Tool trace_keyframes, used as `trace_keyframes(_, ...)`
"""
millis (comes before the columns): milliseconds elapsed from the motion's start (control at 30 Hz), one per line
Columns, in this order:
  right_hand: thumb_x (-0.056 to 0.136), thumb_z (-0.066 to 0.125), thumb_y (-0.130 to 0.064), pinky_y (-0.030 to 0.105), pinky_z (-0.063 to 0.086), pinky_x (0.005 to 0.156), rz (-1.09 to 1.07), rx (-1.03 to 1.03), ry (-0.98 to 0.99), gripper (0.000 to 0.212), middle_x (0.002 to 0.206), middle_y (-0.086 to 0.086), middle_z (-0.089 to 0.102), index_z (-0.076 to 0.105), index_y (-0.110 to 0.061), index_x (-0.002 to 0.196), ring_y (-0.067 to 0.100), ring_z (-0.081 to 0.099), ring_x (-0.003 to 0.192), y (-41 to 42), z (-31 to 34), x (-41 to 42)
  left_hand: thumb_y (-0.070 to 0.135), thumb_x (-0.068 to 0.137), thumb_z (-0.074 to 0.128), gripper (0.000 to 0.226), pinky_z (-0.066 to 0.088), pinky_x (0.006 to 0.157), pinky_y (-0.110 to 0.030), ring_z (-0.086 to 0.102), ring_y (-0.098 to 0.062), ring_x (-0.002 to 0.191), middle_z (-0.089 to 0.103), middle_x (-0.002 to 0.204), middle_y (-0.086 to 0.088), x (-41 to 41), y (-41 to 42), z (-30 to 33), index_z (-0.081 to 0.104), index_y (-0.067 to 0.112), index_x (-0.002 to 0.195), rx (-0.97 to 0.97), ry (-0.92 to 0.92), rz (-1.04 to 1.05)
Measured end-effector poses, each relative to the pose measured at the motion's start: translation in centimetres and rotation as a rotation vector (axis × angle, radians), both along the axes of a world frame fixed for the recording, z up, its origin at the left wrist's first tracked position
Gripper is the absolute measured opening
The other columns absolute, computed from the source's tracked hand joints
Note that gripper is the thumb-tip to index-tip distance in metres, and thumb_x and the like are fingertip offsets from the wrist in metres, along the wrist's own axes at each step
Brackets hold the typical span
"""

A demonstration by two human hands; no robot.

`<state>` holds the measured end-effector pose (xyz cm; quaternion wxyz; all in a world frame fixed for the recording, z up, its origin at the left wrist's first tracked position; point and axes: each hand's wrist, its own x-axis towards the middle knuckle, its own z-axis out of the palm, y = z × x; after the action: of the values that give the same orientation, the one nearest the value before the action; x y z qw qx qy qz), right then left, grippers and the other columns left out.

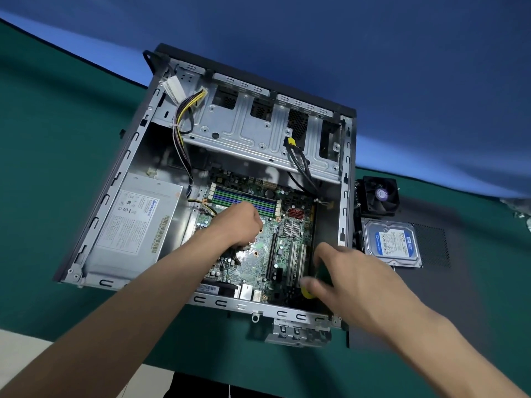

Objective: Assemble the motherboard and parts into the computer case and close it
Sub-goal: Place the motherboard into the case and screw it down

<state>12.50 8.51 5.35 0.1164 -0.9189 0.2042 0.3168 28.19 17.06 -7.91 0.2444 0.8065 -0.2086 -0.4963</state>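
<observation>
Open-topped grey steel computer case point(344, 179): silver drive cage point(258, 133) overhangs far end; black cables point(301, 165) dangle beneath.

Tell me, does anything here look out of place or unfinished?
Nothing looks damaged. The hard drive and cooling fan lie outside the open case, to its right, not yet fitted, and a power cable bundle hangs loose inside.

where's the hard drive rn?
In the head view the hard drive lies outside the case, on the dark side panel to the case's right, just in front of the cooler fan and beyond the right hand.
</observation>
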Motion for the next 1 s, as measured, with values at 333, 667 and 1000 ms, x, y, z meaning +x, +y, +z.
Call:
trace_keyframes(333, 0.095, 0.049, -0.042, 0.032, 0.041, 0.069, 0.028, 0.025, -0.004, 0.026, 0.1, 0.001, 0.048, 0.044, -0.02, 0.108, 0.029, 0.06, 0.094, 0.5, -0.3, 0.0, 0.008, 0.096, 0.047, 0.019, 0.054, 0.074, -0.038, 0.059, -0.015, 0.063, 0.059, 0.081, 0.015, -0.1, 0.0, 0.0, 0.064, 0.008, 0.087, 0.002, -0.007, -0.001)
trace_keyframes(667, 0.094, 0.053, -0.021, 0.027, 0.032, 0.048, 0.291, -0.213, 0.206, 0.016, 0.072, -0.003, 0.049, 0.046, -0.014, 0.081, 0.019, 0.048, 0.063, 0.5, -0.5, 3.0, 0.008, 0.094, 0.048, 0.023, 0.053, 0.062, -0.037, 0.058, -0.022, 0.059, 0.069, 0.075, -0.011, 0.2, 0.4, -0.2, 0.064, 0.006, 0.077, 0.024, -0.024, 0.017)
trace_keyframes(1000, 0.081, 0.044, -0.011, 0.03, 0.053, 0.068, 0.328, -0.489, 0.316, 0.027, 0.091, 0.0, 0.069, 0.067, -0.011, 0.095, 0.018, 0.065, 0.072, -0.6, 0.9, 1.0, 0.015, 0.093, 0.047, 0.026, 0.038, 0.057, -0.025, 0.057, -0.009, 0.063, 0.064, 0.07, 0.004, -1.8, 1.0, 1.4, 0.057, 0.019, 0.069, -0.041, -0.383, -0.032)
